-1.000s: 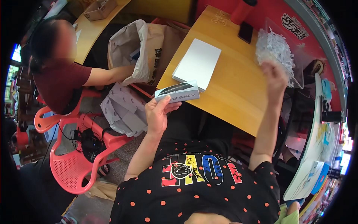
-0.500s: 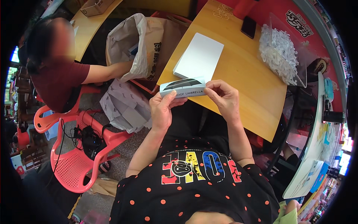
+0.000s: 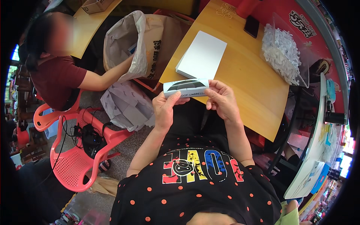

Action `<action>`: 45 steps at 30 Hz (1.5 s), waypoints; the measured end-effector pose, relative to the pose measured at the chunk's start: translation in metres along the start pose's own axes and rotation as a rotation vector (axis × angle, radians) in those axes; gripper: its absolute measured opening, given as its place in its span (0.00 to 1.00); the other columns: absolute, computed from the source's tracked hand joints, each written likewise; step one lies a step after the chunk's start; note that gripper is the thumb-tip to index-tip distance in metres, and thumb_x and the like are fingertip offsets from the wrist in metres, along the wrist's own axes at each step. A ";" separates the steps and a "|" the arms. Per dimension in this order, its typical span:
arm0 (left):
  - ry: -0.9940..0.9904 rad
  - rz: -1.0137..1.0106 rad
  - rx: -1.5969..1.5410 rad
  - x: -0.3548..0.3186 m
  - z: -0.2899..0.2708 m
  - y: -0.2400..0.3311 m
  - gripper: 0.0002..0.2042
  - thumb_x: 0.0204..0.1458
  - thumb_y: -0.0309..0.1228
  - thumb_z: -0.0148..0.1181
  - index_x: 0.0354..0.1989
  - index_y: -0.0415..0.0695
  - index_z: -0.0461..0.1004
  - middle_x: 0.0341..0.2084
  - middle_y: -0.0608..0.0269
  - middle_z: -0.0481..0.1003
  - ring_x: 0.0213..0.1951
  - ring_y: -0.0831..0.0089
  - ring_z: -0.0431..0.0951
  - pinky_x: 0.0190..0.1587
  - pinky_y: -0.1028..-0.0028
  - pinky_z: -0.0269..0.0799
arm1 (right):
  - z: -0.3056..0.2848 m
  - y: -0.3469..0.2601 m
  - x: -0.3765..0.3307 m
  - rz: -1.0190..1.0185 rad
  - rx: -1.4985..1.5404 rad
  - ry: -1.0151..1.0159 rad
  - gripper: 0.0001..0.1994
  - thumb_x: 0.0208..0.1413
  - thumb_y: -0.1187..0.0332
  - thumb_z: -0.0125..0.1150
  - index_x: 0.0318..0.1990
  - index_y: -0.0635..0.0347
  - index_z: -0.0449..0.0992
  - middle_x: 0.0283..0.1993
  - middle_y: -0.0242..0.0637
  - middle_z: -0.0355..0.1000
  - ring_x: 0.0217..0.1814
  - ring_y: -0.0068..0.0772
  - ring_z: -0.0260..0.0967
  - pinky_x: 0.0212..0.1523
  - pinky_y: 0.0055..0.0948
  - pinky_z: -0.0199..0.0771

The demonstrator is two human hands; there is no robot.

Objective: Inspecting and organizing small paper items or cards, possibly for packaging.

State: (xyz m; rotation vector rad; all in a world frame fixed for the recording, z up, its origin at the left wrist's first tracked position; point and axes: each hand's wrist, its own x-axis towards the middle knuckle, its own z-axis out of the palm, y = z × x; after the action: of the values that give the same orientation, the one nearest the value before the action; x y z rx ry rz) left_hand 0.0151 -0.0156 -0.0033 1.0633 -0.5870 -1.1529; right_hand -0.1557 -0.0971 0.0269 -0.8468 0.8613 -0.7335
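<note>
Left hand (image 3: pixel 164 112) and right hand (image 3: pixel 224 100) both hold one printed card (image 3: pixel 183 90).

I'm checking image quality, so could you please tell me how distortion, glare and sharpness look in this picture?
Head view: the wooden table bows at its right edge, glare whitens the right rim; the left hand, right hand and printed packaging look fairly sharp; the co-worker is blurred at the head.

A pink chair (image 3: pixel 72 169) and black cables (image 3: pixel 78 131) are found at lower left, a brown box (image 3: pixel 96 6) at upper left, a dark phone (image 3: pixel 252 26) at upper right.
</note>
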 end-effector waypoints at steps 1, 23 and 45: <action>-0.012 -0.002 0.018 -0.001 0.003 0.000 0.10 0.56 0.27 0.54 0.40 0.31 0.73 0.32 0.52 0.78 0.32 0.68 0.81 0.37 0.74 0.77 | 0.003 0.001 -0.002 0.019 0.003 -0.019 0.11 0.52 0.74 0.62 0.41 0.68 0.71 0.31 0.37 0.74 0.15 0.18 0.66 0.13 0.13 0.57; -0.067 -0.147 -0.107 -0.003 -0.002 -0.006 0.11 0.58 0.31 0.52 0.41 0.34 0.73 0.31 0.54 0.78 0.27 0.68 0.80 0.31 0.75 0.77 | 0.003 0.027 -0.008 -0.111 -0.075 0.020 0.08 0.59 0.70 0.54 0.37 0.68 0.72 0.22 0.31 0.70 0.10 0.16 0.61 0.11 0.14 0.53; 0.176 0.084 -0.047 0.053 -0.100 0.062 0.12 0.56 0.33 0.57 0.39 0.34 0.72 0.29 0.60 0.73 0.29 0.73 0.77 0.28 0.80 0.72 | -0.030 0.003 -0.014 -0.288 -0.291 0.020 0.14 0.62 0.66 0.50 0.39 0.69 0.78 0.29 0.33 0.74 0.24 0.15 0.56 0.26 0.16 0.57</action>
State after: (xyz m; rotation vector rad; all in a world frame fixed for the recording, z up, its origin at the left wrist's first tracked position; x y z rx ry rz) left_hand 0.1432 -0.0265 0.0035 1.0776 -0.4597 -0.9833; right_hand -0.1875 -0.0941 0.0180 -1.2432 0.8863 -0.8800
